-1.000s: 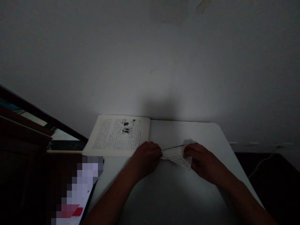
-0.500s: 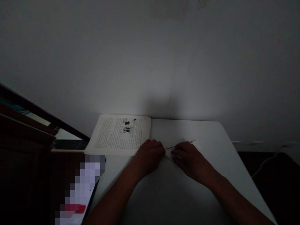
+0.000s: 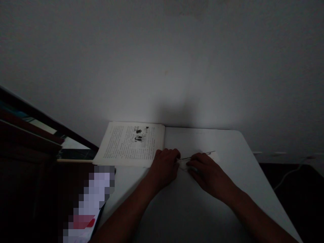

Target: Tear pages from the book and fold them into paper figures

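Over the white table (image 3: 202,140), a thin, pale, see-through-looking strip with a dark line along its edge (image 3: 184,159) runs between my two hands. I cannot make out its kind in the dim light. My left hand (image 3: 165,165) is closed on its left end, knuckles up and fingers curled under. My right hand (image 3: 204,170) pinches it further right, thumb below and fingers above. The strip's far end sticks out past the right fingers. Close to my left hand lies an open book (image 3: 121,143) with printed text and a small picture.
A plain wall (image 3: 164,67) rises behind the table's back edge. At the table's left edge lies a blurred-out flat thing with a pale, bright surface (image 3: 93,192). Dark wooden furniture (image 3: 27,141) stands at left. A pale cable (image 3: 286,175) hangs at right.
The view has shifted slightly. Both hands keep their hold on the strip, with the left fingers a little higher on its end.
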The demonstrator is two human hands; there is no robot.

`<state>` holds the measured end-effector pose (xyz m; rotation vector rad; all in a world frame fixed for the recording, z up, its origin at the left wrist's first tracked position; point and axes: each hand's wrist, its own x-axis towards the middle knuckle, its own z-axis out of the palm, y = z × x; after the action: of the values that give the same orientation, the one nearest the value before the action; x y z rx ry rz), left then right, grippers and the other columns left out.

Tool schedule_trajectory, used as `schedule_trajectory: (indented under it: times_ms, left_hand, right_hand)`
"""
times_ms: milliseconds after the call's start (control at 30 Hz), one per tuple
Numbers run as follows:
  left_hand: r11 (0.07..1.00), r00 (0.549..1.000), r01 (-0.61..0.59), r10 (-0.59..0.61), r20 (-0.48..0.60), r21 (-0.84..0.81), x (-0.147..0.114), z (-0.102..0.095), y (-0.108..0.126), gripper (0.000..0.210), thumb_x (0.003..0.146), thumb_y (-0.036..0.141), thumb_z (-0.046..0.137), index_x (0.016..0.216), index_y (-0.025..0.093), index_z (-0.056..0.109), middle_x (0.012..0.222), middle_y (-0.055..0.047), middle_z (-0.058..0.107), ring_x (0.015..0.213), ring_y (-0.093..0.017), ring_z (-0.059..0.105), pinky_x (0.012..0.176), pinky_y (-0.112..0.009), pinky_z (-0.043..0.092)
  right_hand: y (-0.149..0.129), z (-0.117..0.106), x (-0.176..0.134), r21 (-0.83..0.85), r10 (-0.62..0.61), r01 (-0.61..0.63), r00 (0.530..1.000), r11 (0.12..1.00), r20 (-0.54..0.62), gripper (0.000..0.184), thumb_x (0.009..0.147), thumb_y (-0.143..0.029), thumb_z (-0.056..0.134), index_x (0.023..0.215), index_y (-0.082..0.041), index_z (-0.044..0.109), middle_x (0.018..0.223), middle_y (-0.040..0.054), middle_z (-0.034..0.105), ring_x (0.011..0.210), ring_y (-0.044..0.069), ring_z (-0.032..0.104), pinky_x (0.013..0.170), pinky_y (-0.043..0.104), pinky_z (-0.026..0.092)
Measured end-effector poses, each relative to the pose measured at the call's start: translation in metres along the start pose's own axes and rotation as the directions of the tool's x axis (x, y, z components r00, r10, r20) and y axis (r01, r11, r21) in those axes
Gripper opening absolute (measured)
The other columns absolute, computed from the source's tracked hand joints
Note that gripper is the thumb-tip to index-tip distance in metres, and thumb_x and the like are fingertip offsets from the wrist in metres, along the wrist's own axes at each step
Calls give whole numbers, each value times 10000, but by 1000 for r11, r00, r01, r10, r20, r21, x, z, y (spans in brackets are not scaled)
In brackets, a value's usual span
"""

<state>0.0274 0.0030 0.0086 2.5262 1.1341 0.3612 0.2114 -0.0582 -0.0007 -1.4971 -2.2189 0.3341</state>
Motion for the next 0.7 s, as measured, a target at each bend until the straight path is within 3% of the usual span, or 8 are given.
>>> schedule_trajectory:
  times_ms: [367, 700]
  left_hand:
    - [996, 999, 23, -21, -24, 88, 2, 7, 4, 156, 859, 194, 431, 875, 190, 586, 867, -42, 579, 861, -199, 506, 767, -349, 323]
    - [984, 997, 37, -24, -74, 176, -2, 8, 8, 130, 847, 253, 486, 840, 174, 589, 871, -56, 568, 856, -212, 499, 761, -361, 335]
  right_hand:
    - [-5, 0, -1, -96, -9, 13, 999, 995, 40, 380, 823, -154, 488, 1193, -224, 535, 924, 87, 543, 830, 205, 515, 727, 360, 443]
    - [-8, 2, 2, -155, 30, -18, 997, 988, 74, 392, 806, -153, 497, 1189, -227, 542, 913, 85, 517, 824, 215, 488, 737, 367, 416]
